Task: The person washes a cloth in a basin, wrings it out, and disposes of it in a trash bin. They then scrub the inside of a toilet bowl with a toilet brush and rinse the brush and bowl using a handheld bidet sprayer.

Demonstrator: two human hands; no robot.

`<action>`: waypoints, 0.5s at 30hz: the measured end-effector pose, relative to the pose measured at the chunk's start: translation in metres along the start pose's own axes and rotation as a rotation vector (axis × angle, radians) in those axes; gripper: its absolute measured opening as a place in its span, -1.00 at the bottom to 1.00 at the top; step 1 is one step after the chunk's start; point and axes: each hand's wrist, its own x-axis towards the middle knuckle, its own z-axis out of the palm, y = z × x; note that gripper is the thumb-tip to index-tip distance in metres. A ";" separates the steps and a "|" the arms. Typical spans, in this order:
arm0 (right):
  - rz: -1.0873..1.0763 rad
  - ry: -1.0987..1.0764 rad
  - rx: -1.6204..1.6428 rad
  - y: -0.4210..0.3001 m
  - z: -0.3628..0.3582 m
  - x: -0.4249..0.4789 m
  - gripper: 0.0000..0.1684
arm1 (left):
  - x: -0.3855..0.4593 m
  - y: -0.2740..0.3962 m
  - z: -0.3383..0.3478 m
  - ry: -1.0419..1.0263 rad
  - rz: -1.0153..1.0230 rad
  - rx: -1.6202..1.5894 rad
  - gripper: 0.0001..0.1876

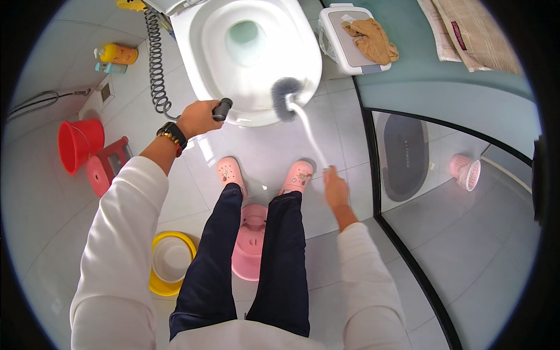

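Observation:
My left hand is closed around a black handheld sprayer near the front left rim of a white toilet. A grey coiled hose runs from the sprayer up along the toilet's left side. My right hand, slightly blurred, grips the end of the white handle of a toilet brush. The brush's dark grey bristle head is over the front right rim; whether it touches the rim I cannot tell. Some water stands in the bowl.
A lidded bin with a brown cloth on top stands right of the toilet. A black-framed glass partition runs down the right. At left are a red bucket and red stool; a pink stool and yellow basin are near my legs.

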 end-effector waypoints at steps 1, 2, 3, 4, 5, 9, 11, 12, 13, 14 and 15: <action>-0.029 0.074 -0.131 0.021 -0.008 0.001 -0.66 | 0.004 0.006 0.007 -0.013 0.019 -0.019 -0.62; -0.032 0.047 -0.134 0.027 -0.012 -0.002 -0.65 | 0.007 0.012 0.012 -0.024 0.027 -0.032 -0.62; -0.045 0.024 -0.133 0.028 -0.015 -0.002 -0.65 | 0.010 0.016 0.013 -0.025 0.031 -0.040 -0.62; -0.067 -0.001 -0.126 0.025 -0.013 -0.003 -0.64 | 0.008 0.016 0.016 -0.020 0.076 -0.044 -0.63; -0.075 -0.008 -0.139 0.016 -0.002 -0.012 -0.64 | 0.006 0.014 0.018 0.000 0.098 -0.045 -0.66; -0.039 -0.067 -0.049 -0.045 0.055 -0.039 -0.69 | 0.001 0.005 0.015 -0.044 0.058 -0.025 -0.73; -0.070 -0.095 0.032 -0.098 0.069 -0.020 -0.70 | -0.007 -0.009 0.015 -0.024 0.060 0.022 -0.74; -0.086 -0.100 0.057 -0.126 0.071 -0.007 -0.71 | -0.012 -0.016 0.012 0.007 0.088 0.025 -0.74; -0.108 -0.062 0.077 -0.146 0.071 0.008 -0.72 | -0.011 -0.018 0.008 0.004 0.066 0.003 -0.73; -0.134 -0.031 0.100 -0.167 0.072 0.023 -0.72 | -0.012 -0.021 0.004 -0.003 0.037 -0.017 -0.73; -0.136 -0.021 0.119 -0.193 0.068 0.038 -0.72 | -0.015 -0.025 0.000 -0.011 -0.001 -0.037 -0.72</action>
